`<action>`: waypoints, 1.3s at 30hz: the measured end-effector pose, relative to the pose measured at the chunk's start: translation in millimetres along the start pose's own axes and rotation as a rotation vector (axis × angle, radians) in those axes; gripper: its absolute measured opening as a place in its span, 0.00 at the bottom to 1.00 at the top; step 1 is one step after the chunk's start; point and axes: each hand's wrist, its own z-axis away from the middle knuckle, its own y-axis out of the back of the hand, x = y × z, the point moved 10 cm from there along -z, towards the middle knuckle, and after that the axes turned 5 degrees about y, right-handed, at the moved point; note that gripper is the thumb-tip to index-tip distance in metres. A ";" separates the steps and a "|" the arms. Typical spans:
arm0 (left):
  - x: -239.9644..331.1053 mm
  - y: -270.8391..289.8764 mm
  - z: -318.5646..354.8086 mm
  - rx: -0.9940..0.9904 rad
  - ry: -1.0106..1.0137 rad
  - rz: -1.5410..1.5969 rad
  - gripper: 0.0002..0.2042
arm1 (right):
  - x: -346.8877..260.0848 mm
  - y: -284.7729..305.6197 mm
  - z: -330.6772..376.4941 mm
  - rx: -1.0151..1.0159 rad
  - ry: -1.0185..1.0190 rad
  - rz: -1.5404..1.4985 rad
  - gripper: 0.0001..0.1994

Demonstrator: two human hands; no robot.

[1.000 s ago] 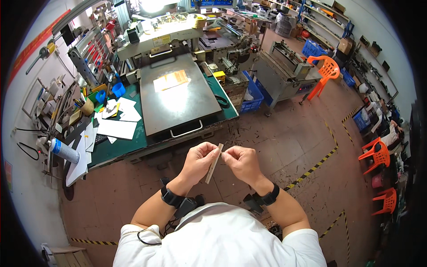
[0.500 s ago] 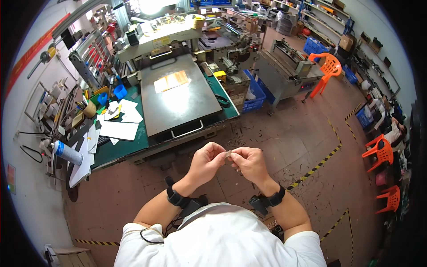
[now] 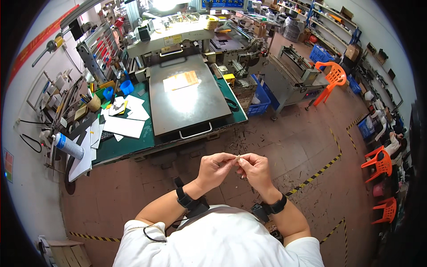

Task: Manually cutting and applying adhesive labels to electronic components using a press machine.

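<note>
The piece (image 3: 238, 157), mostly hidden above the floor (image 3: 284, 147), is pinched by the fingers (image 3: 226, 156) of the left hand (image 3: 211, 171) and right hand (image 3: 258, 170); seemingly light and stiff, it suits a gentle hold at its ends.
</note>
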 end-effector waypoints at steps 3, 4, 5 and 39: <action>-18.6 1.8 3.9 -0.028 0.180 0.184 0.06 | 5.7 -2.8 1.6 0.022 -0.008 0.011 0.07; -26.0 -1.5 4.8 -0.048 0.273 0.274 0.07 | 6.2 -1.3 2.4 0.035 0.004 0.023 0.07; -27.0 -2.7 3.3 -0.065 0.281 0.273 0.07 | 6.8 0.7 3.9 0.053 0.015 0.034 0.06; -78.6 -297.1 56.5 -0.722 0.855 0.435 0.05 | 195.8 374.9 656.8 1.503 -0.950 0.498 0.10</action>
